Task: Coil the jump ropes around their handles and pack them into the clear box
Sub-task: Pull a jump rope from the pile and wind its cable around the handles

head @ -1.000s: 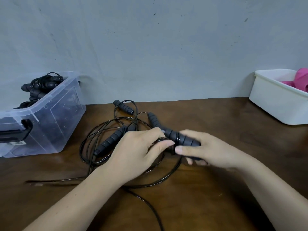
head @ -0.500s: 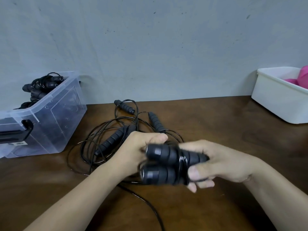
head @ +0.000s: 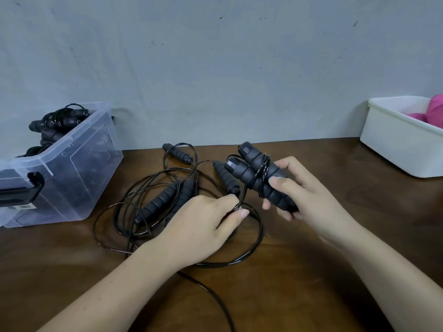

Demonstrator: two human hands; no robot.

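Two hands are at work above the brown bench (head: 311,271). The right hand (head: 309,195) is curled around a pair of black foam handles (head: 249,172) held side by side, thumb pressed on top and fingers wrapped beneath. The butt ends tilt up and away toward the back edge. A few turns of thin black rope (head: 262,173) cross the two handles near the thumb. From there the rope drops to the left hand (head: 203,226), which pinches it between thumb and forefinger just above the bench. The rest of the fingers are loosely bent.

Four more handles lie loose on the bench, left of the held pair. One lies alone near the back edge (head: 177,153). Two lie side by side, touching (head: 160,203), partly behind the left hand. One more (head: 226,179) lies just beside the held pair. Slack rope loops (head: 251,250) spread around them in a tangle, and one strand runs toward the front edge.

One clear box (head: 79,168) sits at the back left corner of the bench. It holds coiled black ropes (head: 55,123) piled to its rim, though how many I cannot tell. One white tub (head: 395,149) stands at the back right corner with pink items (head: 434,111) in it, cut off by the frame. A grey wall (head: 215,68) rises behind the bench.
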